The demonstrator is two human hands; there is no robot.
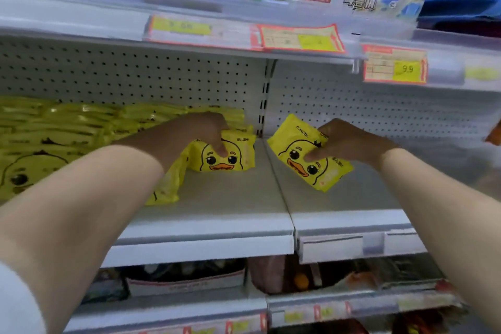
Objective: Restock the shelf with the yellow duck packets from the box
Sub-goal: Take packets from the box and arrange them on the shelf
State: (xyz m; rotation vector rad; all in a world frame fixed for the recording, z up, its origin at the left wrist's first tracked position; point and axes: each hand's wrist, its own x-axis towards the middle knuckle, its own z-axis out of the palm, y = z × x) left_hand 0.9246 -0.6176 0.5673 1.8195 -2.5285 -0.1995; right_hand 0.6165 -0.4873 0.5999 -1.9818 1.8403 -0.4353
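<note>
— While the left hand [200, 133] props that standing packet [230, 157] upright, where does the second one go?

— Just to its right, I'd say. The right hand [349, 141] has the other duck packet [309, 160] tilted over the bare right-hand section of the shelf [217, 214]. Its thumb is pressed on the duck's face and the other fingers are curled behind, a firm pinch. Whether the low corner touches the board, I cannot tell.

— And the left fingers?

— Curled over the packet's top edge, thumb on the printed face. That packet stands at the right end of the yellow stacks [67, 127], far back by the perforated back panel [135, 73].

— So how is it done well?

— Square the tilted one up first, duck facing out. Then set it on its bottom edge touching its neighbour, so the row reads as one line. These packs look soft and may slump, so I'd use the left hand as a bookend until the new one leans in. Near the front, a toppled packet [165, 187] lies on its side and wants righting too.

— The box?

— Out of sight from where I stand.
</note>
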